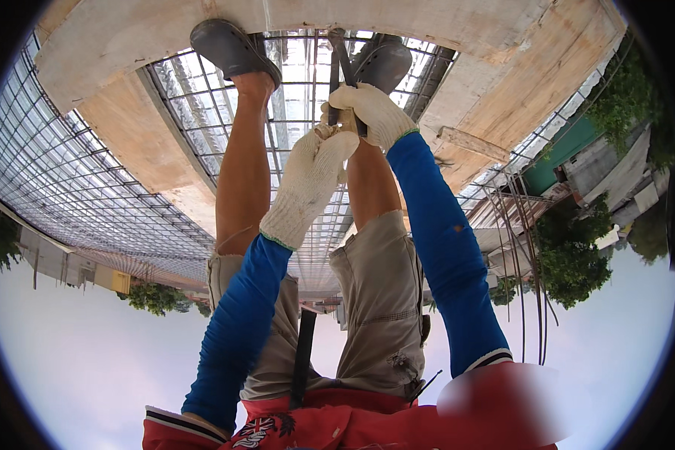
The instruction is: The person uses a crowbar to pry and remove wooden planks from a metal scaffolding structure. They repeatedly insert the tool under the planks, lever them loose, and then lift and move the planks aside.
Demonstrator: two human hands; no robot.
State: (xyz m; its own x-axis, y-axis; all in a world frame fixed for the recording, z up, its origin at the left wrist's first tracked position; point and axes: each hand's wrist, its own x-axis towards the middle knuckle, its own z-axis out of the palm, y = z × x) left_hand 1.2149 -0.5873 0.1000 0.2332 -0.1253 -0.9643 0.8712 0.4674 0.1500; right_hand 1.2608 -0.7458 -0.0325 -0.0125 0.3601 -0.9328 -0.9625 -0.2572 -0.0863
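A dark tool with two long handles meeting at a rounded head, like pincers (334, 82), points away from me over the steel bar grid (300, 97). My right hand (375, 112), in a white knit glove, is closed around the right handle. My left hand (313, 176), gloved the same way, is closed at the near end of the left handle. Both hands are close together in front of my right leg. The fingers partly hide the handle ends, and I cannot make out what the tool's head touches.
My dark clogs (229, 51) stand at the far plywood board (127, 52). More plywood (495, 105) lies at the right, with a loose wood strip (472, 144) on it. Thin upright rods (529, 270) rise at the right. The bar grid (60, 165) stretches left over shiny sheeting.
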